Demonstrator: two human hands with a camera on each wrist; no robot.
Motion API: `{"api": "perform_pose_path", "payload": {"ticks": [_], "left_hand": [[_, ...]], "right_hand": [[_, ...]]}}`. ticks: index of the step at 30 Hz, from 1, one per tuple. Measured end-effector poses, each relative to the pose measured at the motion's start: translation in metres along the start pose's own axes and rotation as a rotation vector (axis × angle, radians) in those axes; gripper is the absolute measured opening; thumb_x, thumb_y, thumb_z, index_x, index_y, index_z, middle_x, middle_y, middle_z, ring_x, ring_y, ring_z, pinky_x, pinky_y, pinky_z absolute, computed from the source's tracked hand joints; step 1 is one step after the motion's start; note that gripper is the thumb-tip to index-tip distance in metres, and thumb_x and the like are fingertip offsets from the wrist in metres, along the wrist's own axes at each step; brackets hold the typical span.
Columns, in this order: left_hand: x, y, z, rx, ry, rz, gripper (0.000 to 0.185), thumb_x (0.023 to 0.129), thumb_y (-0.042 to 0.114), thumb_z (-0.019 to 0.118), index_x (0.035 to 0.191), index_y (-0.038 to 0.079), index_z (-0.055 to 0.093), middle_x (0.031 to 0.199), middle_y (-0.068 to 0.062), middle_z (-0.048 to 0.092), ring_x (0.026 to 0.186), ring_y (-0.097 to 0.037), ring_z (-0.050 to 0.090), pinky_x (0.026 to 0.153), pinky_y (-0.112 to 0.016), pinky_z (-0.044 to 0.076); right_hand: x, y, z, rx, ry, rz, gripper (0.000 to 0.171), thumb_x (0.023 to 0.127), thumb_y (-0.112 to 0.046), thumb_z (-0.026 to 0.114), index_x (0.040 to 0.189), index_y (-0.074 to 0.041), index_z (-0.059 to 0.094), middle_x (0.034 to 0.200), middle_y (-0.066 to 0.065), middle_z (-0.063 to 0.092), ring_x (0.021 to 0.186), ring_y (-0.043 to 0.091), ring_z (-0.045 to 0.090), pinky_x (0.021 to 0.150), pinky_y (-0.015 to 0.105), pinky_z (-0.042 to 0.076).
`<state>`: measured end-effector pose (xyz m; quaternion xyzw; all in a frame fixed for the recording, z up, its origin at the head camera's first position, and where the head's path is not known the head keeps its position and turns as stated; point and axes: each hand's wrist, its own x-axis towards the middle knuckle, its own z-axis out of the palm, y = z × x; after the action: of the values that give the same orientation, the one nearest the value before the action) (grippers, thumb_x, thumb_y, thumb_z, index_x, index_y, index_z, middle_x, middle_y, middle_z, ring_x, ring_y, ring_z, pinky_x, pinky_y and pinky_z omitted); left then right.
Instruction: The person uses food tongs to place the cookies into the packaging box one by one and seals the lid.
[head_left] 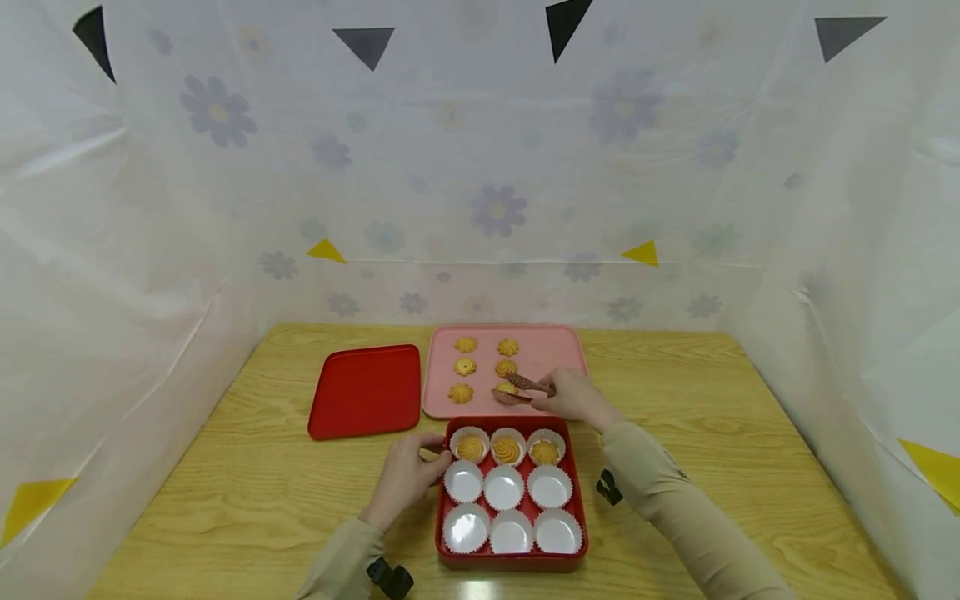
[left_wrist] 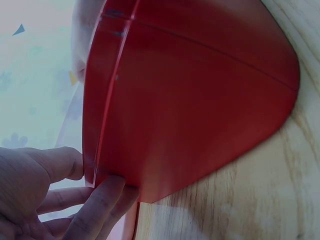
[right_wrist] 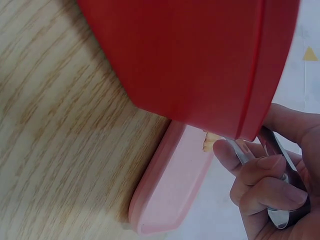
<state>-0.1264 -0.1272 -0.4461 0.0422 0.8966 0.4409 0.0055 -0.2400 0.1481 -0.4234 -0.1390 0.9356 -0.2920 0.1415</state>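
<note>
A red square box (head_left: 512, 565) near the table's front edge holds several white paper cups; the three in its far row each hold a swirl cookie (head_left: 507, 449). My left hand (head_left: 408, 477) rests against the box's left wall (left_wrist: 165, 115), fingers touching its corner. Behind the box lies a pink tray (head_left: 558, 350) with several cookies in two columns. My right hand (head_left: 573, 398) grips metal tongs (head_left: 521, 390), whose tips close around the nearest cookie (head_left: 507, 387) of the tray's right column. In the right wrist view the fingers (right_wrist: 260, 187) curl round the tongs beside the tray's edge (right_wrist: 170, 185).
A red lid (head_left: 366, 390) lies flat left of the pink tray. The wooden table (head_left: 750, 433) is walled on three sides by flowered white sheeting.
</note>
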Motion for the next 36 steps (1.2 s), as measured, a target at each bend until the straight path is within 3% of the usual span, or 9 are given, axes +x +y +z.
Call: {"api": "perform_pose_path", "payload": {"ticks": [19, 28, 36], "left_hand": [[-0.001, 0.001, -0.001, -0.004, -0.009, -0.006, 0.026, 0.088, 0.010, 0.072, 0.110, -0.002, 0.074, 0.102, -0.013, 0.076, 0.081, -0.015, 0.065, 0.065, -0.021, 0.050], [0.000, 0.001, -0.002, -0.020, -0.012, -0.015, 0.026, 0.089, 0.009, 0.071, 0.111, -0.003, 0.073, 0.102, -0.015, 0.076, 0.072, -0.011, 0.063, 0.060, -0.020, 0.049], [0.000, 0.000, -0.001, -0.013, -0.002, -0.018, 0.026, 0.087, 0.011, 0.073, 0.110, -0.002, 0.074, 0.102, -0.014, 0.076, 0.071, -0.011, 0.063, 0.062, -0.023, 0.050]], "right_hand": [[-0.003, -0.001, -0.001, -0.001, 0.004, -0.015, 0.021, 0.093, -0.018, 0.070, 0.105, -0.002, 0.075, 0.075, 0.005, 0.064, 0.056, 0.010, 0.043, 0.052, 0.023, 0.035], [-0.007, -0.001, -0.003, 0.036, 0.000, -0.028, 0.029, 0.095, -0.018, 0.068, 0.116, 0.002, 0.072, 0.073, 0.004, 0.065, 0.053, 0.009, 0.042, 0.050, 0.023, 0.035], [-0.012, 0.000, -0.006, 0.063, 0.012, -0.079, 0.027, 0.094, -0.017, 0.068, 0.115, 0.000, 0.073, 0.083, 0.008, 0.072, 0.054, 0.009, 0.043, 0.049, 0.023, 0.036]]}}
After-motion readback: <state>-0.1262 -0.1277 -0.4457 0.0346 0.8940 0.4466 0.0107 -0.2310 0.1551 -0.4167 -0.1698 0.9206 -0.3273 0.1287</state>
